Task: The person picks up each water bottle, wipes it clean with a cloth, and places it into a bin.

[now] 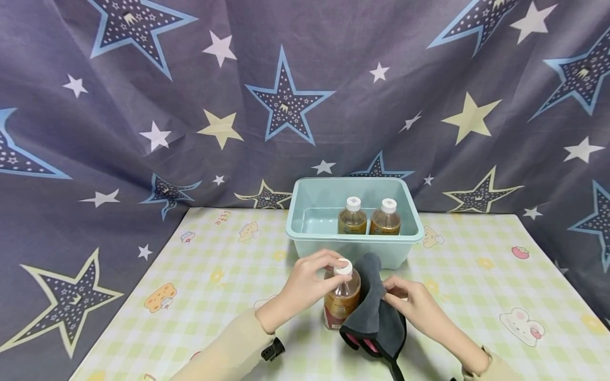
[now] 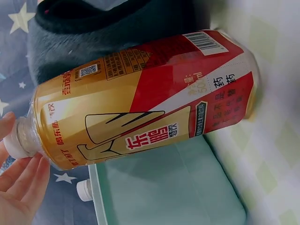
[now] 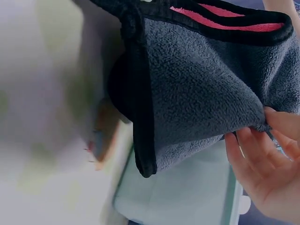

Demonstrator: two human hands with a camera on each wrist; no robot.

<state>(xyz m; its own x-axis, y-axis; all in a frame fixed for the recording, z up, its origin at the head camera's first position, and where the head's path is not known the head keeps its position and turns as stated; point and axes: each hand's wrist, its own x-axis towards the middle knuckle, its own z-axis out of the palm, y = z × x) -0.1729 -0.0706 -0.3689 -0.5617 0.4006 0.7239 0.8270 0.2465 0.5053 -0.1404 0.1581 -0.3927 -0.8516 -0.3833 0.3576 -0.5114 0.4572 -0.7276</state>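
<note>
Bottle (image 1: pixel 342 306) with a gold-and-red label stands on a checked tabletop (image 1: pixel 229 312) just in front of a pale green tub (image 1: pixel 329 247), its white cap (image 2: pixel 18 141) pinched between the thumb and fingers of a person's left hand (image 1: pixel 312 278). Close beside it, the right hand (image 1: pixel 411 300), fingers bent, pinches a fold of dark gray cloth (image 1: pixel 369 312) trimmed in black with pink inside. Two more white-capped drinks (image 1: pixel 352 223) stand inside the tub.

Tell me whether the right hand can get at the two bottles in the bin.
Probably not yet: the right hand pinches the gray cloth, though the open bin leaves the two bottles inside uncovered.
</note>
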